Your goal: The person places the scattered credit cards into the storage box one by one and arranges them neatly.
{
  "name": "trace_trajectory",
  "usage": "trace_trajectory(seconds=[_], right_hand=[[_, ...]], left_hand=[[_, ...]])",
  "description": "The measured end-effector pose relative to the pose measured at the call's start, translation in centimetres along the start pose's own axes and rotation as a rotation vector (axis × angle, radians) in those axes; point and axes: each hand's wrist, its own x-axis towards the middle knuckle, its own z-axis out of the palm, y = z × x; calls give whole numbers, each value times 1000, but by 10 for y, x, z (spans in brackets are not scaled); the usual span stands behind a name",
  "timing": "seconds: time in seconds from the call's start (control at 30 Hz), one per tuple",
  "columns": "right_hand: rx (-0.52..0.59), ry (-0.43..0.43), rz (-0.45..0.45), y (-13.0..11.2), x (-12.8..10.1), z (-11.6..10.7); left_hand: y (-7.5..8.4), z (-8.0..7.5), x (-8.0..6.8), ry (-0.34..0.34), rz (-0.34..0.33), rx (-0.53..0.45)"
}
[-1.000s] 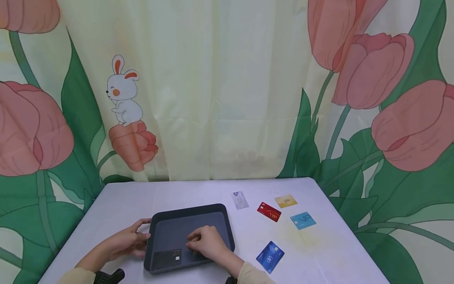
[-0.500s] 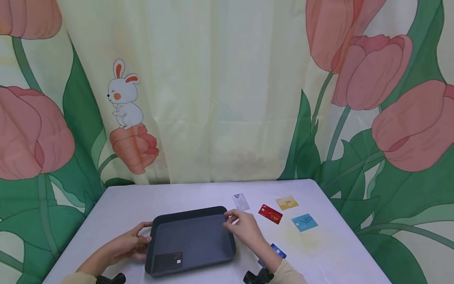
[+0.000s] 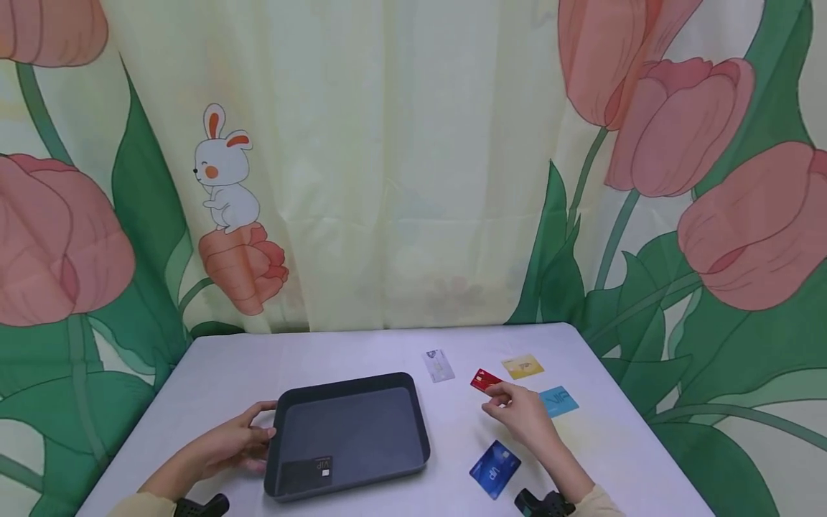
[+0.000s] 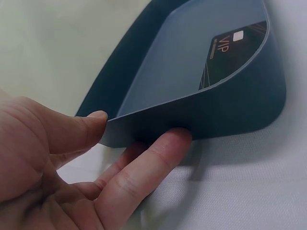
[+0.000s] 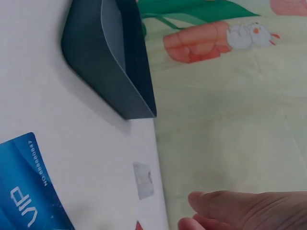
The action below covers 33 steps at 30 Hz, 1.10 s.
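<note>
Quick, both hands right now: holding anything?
Left hand: grips the tray at its left rim.
Right hand: fingertips at the red card; grip cannot be told.

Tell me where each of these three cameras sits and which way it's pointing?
Head: worn on the head, looking forward and down at the table, dark tray, the cards and curtain; both forearms, left hand and right hand show.
Left wrist: faces the tray wall, gripped by thumb and fingers; black VIP card lies inside.
Right wrist: looks across the table at the tray, blue VIP card and curtain; only fingertips show.
All three share the tray.
</note>
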Motion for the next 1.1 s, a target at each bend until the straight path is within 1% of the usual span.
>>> trace_trajectory(seconds=[0.17, 0.27, 0.4, 0.53, 0.67, 0.77, 0.87, 1.03, 1.1], right_hand=[[-49, -13, 32, 12, -4, -7], [-85, -33, 52, 17, -8, -5], [-136, -68, 102, 23, -13, -1], [-241, -118, 122, 27, -14, 4], [-376, -159, 92, 31, -15, 11], [-448, -175, 75, 32, -17, 16], [-442, -184, 83, 33, -19, 20], [-343, -190, 130, 33, -21, 23], [-315, -192, 134, 33, -21, 23]], left_hand=[[-1, 3, 2, 9, -5, -8], [-1, 4, -1, 21, -15, -7], [1, 4, -4, 22, -23, -3], [3, 2, -5, 6, -15, -10], [2, 0, -4, -10, 0, -13], [1, -2, -3, -14, 6, -15], [1, -2, -2, -10, 5, -17], [0, 0, -2, 12, -6, -20], [0, 1, -2, 24, -11, -24]])
